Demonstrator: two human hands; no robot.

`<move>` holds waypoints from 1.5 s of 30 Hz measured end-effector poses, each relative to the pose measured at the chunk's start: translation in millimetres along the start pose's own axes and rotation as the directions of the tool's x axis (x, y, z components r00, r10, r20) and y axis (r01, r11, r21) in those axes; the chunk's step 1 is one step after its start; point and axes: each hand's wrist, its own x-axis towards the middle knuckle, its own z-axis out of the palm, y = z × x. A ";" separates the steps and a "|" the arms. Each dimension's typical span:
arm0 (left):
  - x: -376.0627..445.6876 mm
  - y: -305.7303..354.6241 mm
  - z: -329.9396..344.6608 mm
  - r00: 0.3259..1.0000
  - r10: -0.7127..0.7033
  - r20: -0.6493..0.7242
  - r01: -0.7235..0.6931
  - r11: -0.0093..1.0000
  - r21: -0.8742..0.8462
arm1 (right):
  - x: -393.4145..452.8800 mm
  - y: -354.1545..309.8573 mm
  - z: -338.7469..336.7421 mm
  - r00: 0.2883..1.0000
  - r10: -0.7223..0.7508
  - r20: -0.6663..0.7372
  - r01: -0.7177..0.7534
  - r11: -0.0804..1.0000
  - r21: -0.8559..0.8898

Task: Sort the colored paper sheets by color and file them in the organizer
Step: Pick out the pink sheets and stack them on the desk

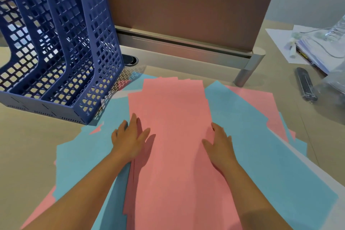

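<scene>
Desk-top pink stack (173, 136) lies between left hand (128, 138) and right hand (218, 145).

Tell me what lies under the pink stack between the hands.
Blue sheets stick out from under the pink stack on both sides, with more pink sheets at the right. What lies beneath the stack's middle is covered.

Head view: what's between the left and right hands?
Only the pink paper stack. The left hand lies at its left edge, the right hand at its right edge; nothing else sits between them in the head view.
</scene>
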 end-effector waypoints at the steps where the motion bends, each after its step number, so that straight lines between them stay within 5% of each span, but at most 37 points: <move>1: 1.5 -0.9 -2.3 0.999 -0.029 -0.025 0.027 0.997 -0.067 | 1.9 -2.9 0.4 1.000 0.004 -0.008 -0.003 0.999 0.052; 4: 7.8 -4.2 -6.4 0.976 -0.201 -0.087 0.160 0.924 -0.348 | 8.8 -11.5 0.9 0.994 0.107 -0.022 -0.099 0.969 0.228; 10: 13.8 -8.8 -13.7 0.882 -0.430 0.194 0.444 0.616 -0.650 | 17.2 -35.9 7.8 0.967 0.247 0.064 -0.255 0.914 0.315; 14: 1.6 -23.1 -16.6 0.894 -0.401 0.201 0.433 0.655 -0.620 | 10.5 -39.8 7.4 0.950 0.292 0.114 -0.313 0.906 0.284; 17: -10.1 -21.4 -14.2 0.941 -0.309 0.140 0.337 0.807 -0.485 | 4.7 -40.6 8.3 0.954 0.247 0.170 -0.298 0.850 0.435; 20: -17.0 -16.2 -10.7 0.978 -0.208 0.037 0.199 0.851 -0.486 | -6.8 -41.5 7.0 0.976 0.141 0.166 -0.207 0.838 0.506; 24: -29.8 3.4 -28.1 0.973 -0.191 -0.130 0.043 0.702 -0.711 | -17.8 -38.0 -10.7 0.991 0.049 0.128 -0.126 0.701 0.702; 28: -42.2 34.3 -66.8 0.956 -0.140 -0.257 -0.112 0.638 -0.762 | -19.6 -46.0 -43.7 0.980 -0.034 0.197 -0.156 0.486 0.860; 31: -49.7 59.3 -98.2 0.943 -0.073 -0.326 -0.222 0.592 -0.775 | -22.6 -64.0 -69.4 0.988 -0.072 0.133 -0.079 0.508 0.858; 38: -60.1 103.0 -165.1 0.905 0.067 -0.419 -0.406 0.423 -0.810 | -42.0 -122.1 -132.8 0.953 -0.095 -0.286 0.288 0.572 0.768; 45: -67.2 127.3 -194.3 0.884 0.143 -0.445 -0.467 0.276 -0.840 | -49.3 -154.4 -161.0 0.892 -0.123 -0.435 0.427 0.545 0.722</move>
